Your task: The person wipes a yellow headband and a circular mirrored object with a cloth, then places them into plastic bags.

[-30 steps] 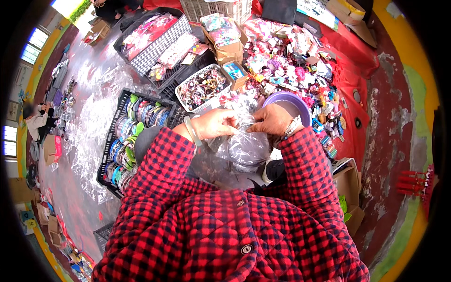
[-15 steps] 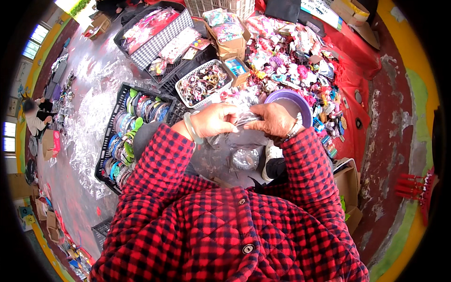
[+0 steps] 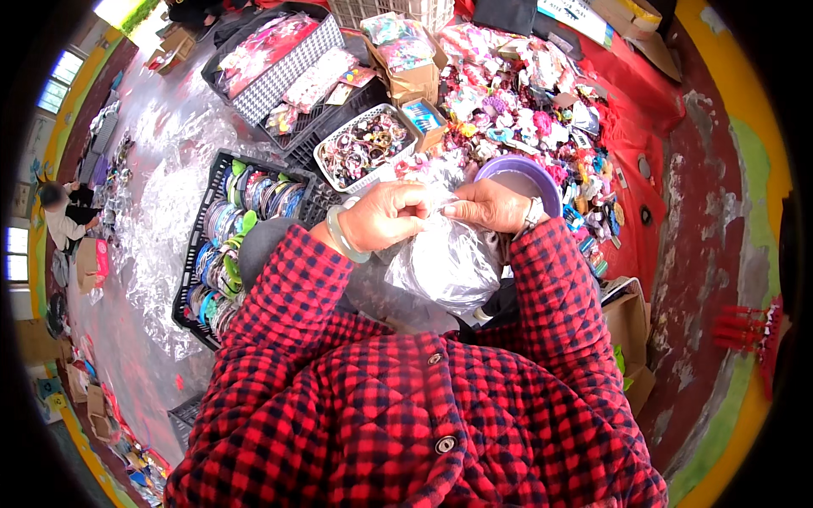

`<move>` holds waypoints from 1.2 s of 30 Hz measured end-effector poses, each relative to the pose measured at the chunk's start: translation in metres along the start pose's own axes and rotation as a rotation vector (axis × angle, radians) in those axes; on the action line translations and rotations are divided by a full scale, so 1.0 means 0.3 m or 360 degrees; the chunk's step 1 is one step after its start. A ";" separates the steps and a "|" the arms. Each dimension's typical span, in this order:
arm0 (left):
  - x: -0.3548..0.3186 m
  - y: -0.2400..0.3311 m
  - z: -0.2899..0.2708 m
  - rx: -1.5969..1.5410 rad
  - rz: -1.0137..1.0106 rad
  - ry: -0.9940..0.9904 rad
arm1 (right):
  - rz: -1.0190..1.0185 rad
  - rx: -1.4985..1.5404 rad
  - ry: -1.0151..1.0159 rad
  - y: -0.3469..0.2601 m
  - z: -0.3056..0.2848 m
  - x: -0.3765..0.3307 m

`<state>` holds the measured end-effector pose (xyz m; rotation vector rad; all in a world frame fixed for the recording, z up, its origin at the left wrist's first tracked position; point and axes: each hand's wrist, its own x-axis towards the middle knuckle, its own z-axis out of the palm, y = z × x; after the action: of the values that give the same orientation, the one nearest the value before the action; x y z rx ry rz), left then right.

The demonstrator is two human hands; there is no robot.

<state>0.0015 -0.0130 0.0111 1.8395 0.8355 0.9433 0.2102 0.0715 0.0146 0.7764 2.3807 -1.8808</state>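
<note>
A grey floor [image 3: 134, 339] spreads on the left, glossy in places. At right, a wall [image 3: 707, 262] bears peeling dark red, green and yellow paint. Bright windows [image 3: 59, 82] break the left wall [image 3: 56, 152]; daylight [image 3: 113, 10] whitens the far left.

A clear plastic bag [image 3: 449, 269] is hanging from the left hand [image 3: 383, 217] and the right hand [image 3: 493, 206], its narrow top bunching between them, while its wrinkled body (rounded, glinting white) is bulging out below.
</note>
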 end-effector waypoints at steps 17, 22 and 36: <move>-0.019 -0.073 0.005 -0.0590 -0.0634 -0.0064 | 0.0078 -0.0318 0.0108 0.004 0.009 0.015; -0.006 -0.056 0.009 -0.0515 -0.0758 -0.0086 | -0.0176 -0.0291 0.0234 0.061 0.001 0.016; 0.000 -0.084 0.033 0.0323 -0.0303 0.0116 | 0.0338 -0.0355 0.0313 0.063 0.024 0.042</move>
<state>0.0059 -0.0071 -0.0150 1.8651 1.1659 0.8330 0.2043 0.0726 -0.0085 1.1850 2.4438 -1.4924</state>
